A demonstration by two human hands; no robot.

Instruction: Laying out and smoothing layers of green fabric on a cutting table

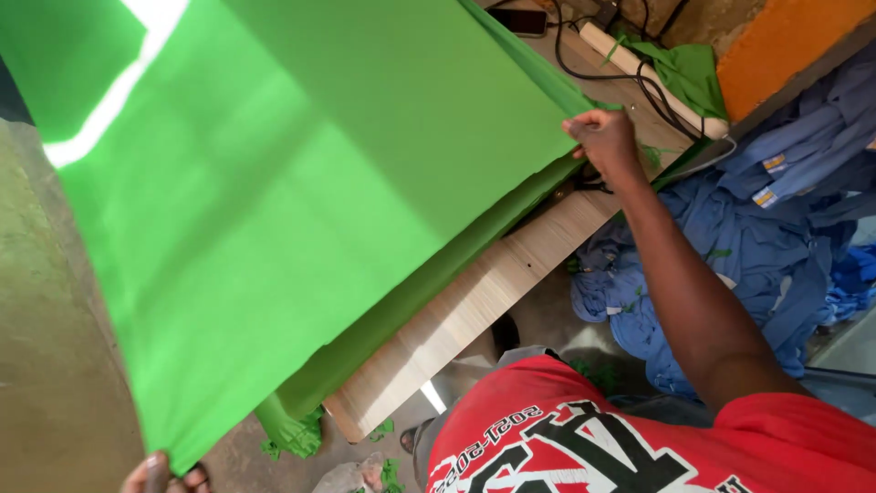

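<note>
Green cloth (274,183) stretched between my hands.
My right hand (604,141) pinches its corner at upper right; my left hand (164,475) grips its bottom-left corner.

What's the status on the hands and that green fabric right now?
Right hand pinching far edge of green fabric. Left hand gripping near corner. Sheet stretched flat over wooden table. Blue garments piled beside; cables on tabletop.

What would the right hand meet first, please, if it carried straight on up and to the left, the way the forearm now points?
Most likely more of the green fabric, whose edge the right hand already pinches; the stretched sheet fills that direction. Depth is unclear, so the hand might slide over or under it.
</note>
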